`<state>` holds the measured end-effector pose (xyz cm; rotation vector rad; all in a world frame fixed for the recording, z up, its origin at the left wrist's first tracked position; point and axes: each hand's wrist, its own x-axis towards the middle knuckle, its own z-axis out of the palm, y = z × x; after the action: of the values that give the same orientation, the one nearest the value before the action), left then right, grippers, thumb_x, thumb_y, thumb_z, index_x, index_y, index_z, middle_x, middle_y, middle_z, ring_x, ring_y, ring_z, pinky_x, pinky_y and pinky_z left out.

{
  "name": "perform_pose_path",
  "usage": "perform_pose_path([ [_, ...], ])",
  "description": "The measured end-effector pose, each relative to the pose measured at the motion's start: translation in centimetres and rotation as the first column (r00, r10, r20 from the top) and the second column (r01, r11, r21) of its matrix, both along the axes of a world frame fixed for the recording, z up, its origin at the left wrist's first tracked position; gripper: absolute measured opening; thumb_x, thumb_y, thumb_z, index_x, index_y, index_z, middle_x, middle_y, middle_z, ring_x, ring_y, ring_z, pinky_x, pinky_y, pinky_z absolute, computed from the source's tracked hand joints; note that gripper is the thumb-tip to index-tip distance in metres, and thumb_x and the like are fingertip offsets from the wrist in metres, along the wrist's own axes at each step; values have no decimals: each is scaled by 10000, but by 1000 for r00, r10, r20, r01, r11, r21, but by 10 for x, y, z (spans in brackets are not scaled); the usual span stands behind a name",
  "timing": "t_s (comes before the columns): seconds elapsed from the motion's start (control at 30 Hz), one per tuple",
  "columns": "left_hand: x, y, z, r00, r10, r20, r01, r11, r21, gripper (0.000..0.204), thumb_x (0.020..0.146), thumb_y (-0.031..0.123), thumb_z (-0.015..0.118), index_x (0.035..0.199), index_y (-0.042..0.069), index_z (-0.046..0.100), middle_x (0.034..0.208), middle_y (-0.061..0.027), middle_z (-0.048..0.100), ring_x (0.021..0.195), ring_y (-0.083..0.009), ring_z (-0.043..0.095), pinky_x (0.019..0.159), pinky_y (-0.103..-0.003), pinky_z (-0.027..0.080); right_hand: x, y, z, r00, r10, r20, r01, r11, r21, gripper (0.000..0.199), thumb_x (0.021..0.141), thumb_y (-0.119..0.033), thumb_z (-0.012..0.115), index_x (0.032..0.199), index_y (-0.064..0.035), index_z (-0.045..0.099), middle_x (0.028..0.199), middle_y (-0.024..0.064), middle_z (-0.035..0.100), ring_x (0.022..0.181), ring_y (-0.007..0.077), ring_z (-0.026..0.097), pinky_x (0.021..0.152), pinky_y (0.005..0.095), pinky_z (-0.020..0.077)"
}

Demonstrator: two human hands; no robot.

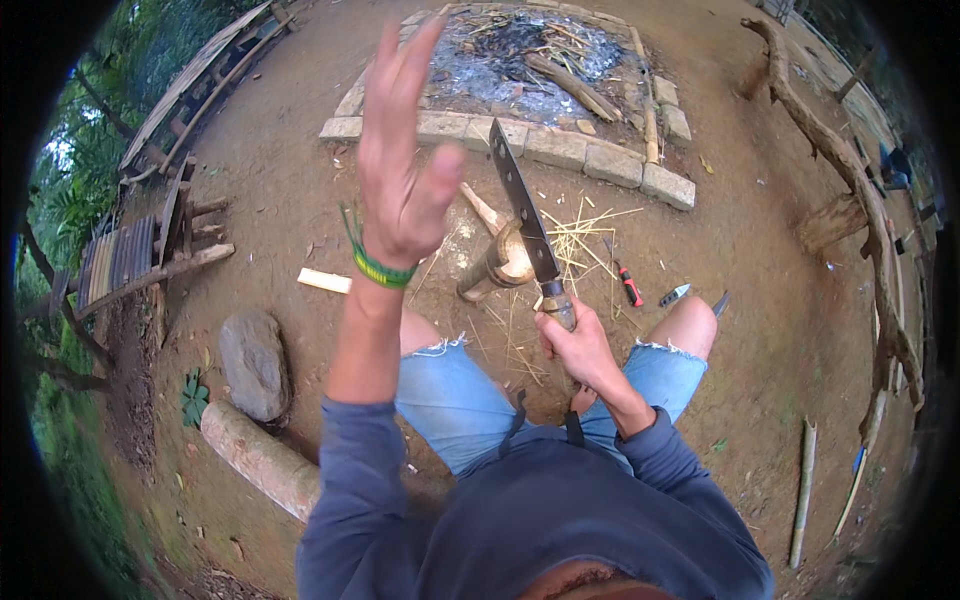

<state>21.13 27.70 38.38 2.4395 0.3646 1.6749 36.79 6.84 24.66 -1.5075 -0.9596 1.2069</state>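
Observation:
My left hand [400,160] is raised high in the air with fingers spread and holds nothing; a green band circles its wrist. My right hand [575,345] grips the wooden handle of a long dark machete [522,205], whose blade points up and away. The blade rests across the top of a short upright bamboo section [497,262] standing on the dirt in front of my knees. Thin bamboo splinters [575,235] lie scattered around it.
A stone-edged fire pit [560,148] full of ash and charred sticks lies beyond. A red-handled tool [629,287], a small knife [675,294], a cut wood piece [324,281], a grey rock [253,362], a log [260,458] and bamboo poles [803,490] lie around.

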Motion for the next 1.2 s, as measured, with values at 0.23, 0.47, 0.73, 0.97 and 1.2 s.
perform_pose_path([
  [0.23,67,59,-55,711,136,-689,-40,987,154,617,1047,599,295,1542,257,434,1576,-83,441,1501,-292,337,1252,-546,161,-23,-1,9,998,66,19,-66,997,-27,171,949,-164,646,1010,-16,583,628,5,565,549,95,543,513,280,433],
  [0.47,95,44,-26,854,111,-509,8,974,225,611,1060,565,280,1592,266,323,1581,-74,437,1513,-293,310,1261,-552,113,-12,-14,-12,992,52,116,-54,999,9,399,893,-243,706,1162,32,598,735,50,625,601,135,592,566,313,475],
  [0.73,33,12,-4,972,-233,-19,217,927,-306,617,1008,387,448,1506,23,424,1488,-177,528,1437,-310,438,1206,-482,305,1,-6,-8,994,94,-52,-97,993,-61,450,880,-207,731,1220,40,571,747,39,616,609,119,580,562,296,463],
  [0.97,-28,-69,-213,914,196,-355,-360,795,-488,979,563,187,940,1406,38,465,1305,-210,623,1271,-351,576,1068,-465,448,-9,11,7,989,130,-73,-133,990,-43,463,856,-212,729,1227,31,594,769,58,639,637,148,593,606,324,487],
  [1.2,10,-58,-229,944,235,-232,-330,650,-685,890,514,258,979,1265,50,549,1098,-169,687,1051,-369,674,911,-462,536,-26,23,-47,978,-95,187,50,971,232,462,791,-145,700,1190,60,592,785,123,651,664,208,627,661,359,520],
])
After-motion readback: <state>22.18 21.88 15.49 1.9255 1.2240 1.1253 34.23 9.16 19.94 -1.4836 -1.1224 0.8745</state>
